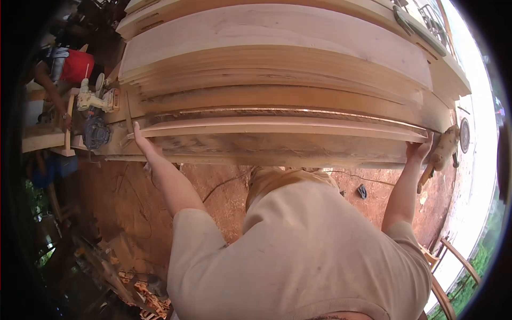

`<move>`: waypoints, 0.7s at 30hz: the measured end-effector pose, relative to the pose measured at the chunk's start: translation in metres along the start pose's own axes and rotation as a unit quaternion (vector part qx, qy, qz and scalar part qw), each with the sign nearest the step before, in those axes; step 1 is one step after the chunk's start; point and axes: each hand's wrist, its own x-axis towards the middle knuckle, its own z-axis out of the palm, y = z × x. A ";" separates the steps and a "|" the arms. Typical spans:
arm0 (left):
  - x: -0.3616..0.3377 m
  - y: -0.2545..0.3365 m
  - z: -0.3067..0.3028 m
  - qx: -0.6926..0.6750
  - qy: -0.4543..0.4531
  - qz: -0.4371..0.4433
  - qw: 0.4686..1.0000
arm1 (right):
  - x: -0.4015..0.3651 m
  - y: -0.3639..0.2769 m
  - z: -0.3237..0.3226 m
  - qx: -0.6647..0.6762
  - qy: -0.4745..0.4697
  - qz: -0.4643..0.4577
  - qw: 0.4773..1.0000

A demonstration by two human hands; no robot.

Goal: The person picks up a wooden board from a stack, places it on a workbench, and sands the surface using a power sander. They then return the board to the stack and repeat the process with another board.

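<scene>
A long, narrow wooden board [282,128] lies across the near part of the workbench. My left hand [143,140] grips its left end, with the fingers upright at the end edge. At the other end, my right hand [419,146] holds the board, thumb and fingers around its end. Both arms are spread wide. Behind the board, a stack of wide planks [277,66] covers the bench. A dark gap runs between the stack and the board.
Left on the bench are a drill [97,98] and a dark power tool [97,132]. A sanding tool [445,148] sits near my right hand. Another person's arm [52,92] shows at far left, by a red item [78,65]. Cords cross the reddish floor [224,205].
</scene>
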 end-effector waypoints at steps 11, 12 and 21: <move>0.044 0.026 -0.004 -0.080 0.002 0.025 0.996 | 0.035 -0.032 -0.062 0.048 0.055 -0.020 0.997; 0.013 0.050 0.011 -0.091 -0.053 0.053 0.993 | 0.000 -0.046 -0.037 0.080 0.020 -0.059 0.995; 0.047 0.099 0.175 -0.051 0.024 0.183 0.981 | 0.023 -0.104 0.138 -0.074 0.042 -0.203 0.976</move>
